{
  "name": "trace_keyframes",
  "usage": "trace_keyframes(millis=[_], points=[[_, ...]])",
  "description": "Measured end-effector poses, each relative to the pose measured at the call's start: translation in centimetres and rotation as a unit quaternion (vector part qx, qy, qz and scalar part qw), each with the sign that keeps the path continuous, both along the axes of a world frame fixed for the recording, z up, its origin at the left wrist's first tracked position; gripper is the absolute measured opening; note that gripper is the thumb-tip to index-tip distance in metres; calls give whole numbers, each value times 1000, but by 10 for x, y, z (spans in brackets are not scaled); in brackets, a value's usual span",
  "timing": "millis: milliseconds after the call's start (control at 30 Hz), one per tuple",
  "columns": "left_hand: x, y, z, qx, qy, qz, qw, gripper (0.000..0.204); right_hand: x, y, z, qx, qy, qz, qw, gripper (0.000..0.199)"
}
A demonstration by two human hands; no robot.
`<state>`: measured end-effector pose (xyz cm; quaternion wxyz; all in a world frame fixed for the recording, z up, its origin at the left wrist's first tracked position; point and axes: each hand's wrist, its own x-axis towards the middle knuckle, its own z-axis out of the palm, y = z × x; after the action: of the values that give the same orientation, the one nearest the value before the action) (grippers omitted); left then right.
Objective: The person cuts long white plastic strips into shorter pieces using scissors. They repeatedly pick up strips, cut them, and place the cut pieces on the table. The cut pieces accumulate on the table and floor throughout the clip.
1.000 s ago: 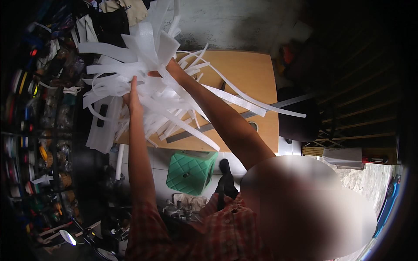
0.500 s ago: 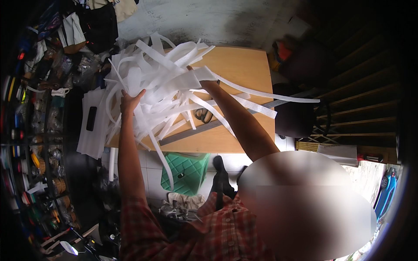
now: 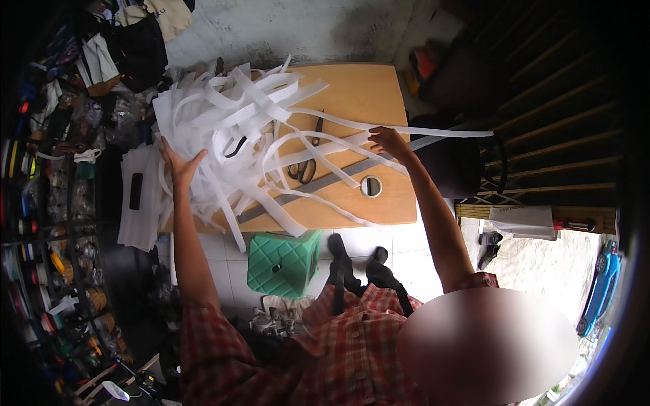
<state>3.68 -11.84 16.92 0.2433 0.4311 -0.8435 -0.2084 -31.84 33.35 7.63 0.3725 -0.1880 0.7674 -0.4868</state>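
Observation:
A tangled heap of white foam strips (image 3: 223,115) covers the left part of the wooden table (image 3: 359,88). My left hand (image 3: 180,166) rests against the heap's near left side, thumb and fingers spread. Over the table's right side, my right hand (image 3: 390,143) has its fingers bent together on a white foam strip; which of the overlapping strips it pinches is hard to make out. Between the hands lie black-handled scissors (image 3: 302,172), a slim dark tool (image 3: 317,128), a long grey ruler (image 3: 325,185) and a roll of tape (image 3: 370,187).
A black phone (image 3: 136,191) lies on flat white sheets (image 3: 139,227) at the table's left. Below the near edge stands a green stool (image 3: 283,264). Crowded shelves (image 3: 74,223) line the left, a dark chair (image 3: 460,162) the right, and a folding gate (image 3: 548,128) rises beyond it.
My right hand has left the heap and moved right. The broad foam piece it held is no longer in it. My left hand has shifted slightly left and down; the tape roll has come into view.

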Motion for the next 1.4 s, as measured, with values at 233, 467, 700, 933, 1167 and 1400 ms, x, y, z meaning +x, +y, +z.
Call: trace_keyframes(millis=[233, 467, 700, 933, 1167, 1400], points=[[-11, 42, 11, -10, -133, -26, 991, 143, 74, 129, -4, -49, 0, -150, 988, 31], [-13, 78, 10, 19, -182, -225, 957, 147, 157, 261, -17, -4, -40, -305, 951, 31], [-29, 120, 2, 16, -277, -280, 919, 147, 229, 359, -63, 82, -75, -356, 928, 32], [-47, 168, -25, -19, -375, -286, 882, 142, 254, 395, -79, 88, -145, -340, 925, 33], [-78, 241, -29, -124, -361, -233, 895, 114, 235, 421, -119, 72, -150, -315, 934, 32], [-183, 489, -52, -111, -10, -394, 912, 31, 173, 445, -171, 68, -124, -277, 950, 31]])
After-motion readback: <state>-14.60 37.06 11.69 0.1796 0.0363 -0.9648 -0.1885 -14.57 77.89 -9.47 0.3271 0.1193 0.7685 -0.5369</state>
